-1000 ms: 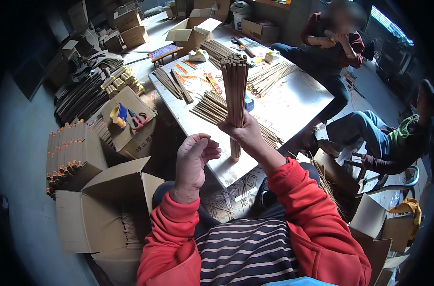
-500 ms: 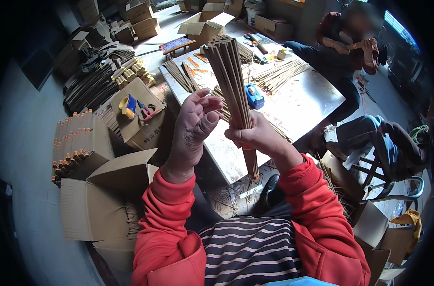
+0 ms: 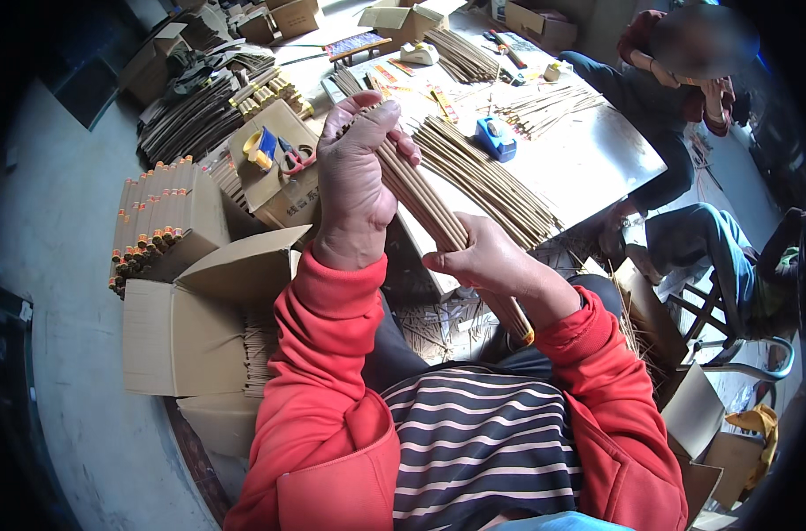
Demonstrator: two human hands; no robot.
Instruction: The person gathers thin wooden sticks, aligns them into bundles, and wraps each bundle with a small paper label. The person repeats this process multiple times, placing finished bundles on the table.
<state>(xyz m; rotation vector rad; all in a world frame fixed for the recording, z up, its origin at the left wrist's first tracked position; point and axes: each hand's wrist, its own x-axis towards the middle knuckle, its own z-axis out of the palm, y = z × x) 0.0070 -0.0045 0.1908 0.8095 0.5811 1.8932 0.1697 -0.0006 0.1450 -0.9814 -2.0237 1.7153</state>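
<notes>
A bundle of brown incense sticks slants across in front of me, its upper end to the left and its lower, yellow-and-red end near my right sleeve. Around the bundle's upper end curl the fingers of my left hand. My right hand grips it lower down, with the thumb across the front. Loose incense sticks lie in a wide row on the white table just beyond the bundle. A blue tape dispenser stands beside that row.
At left, an open cardboard box holds sticks; wrapped bundles are stacked beyond it. Scissors and a yellow-and-blue tape dispenser sit on a closed carton. A co-worker sits across the table, near a folding chair.
The bundle has tipped from nearly upright toward the left. My left hand, open beside it before, has closed around its top. More of the loose sticks on the table now shows.
</notes>
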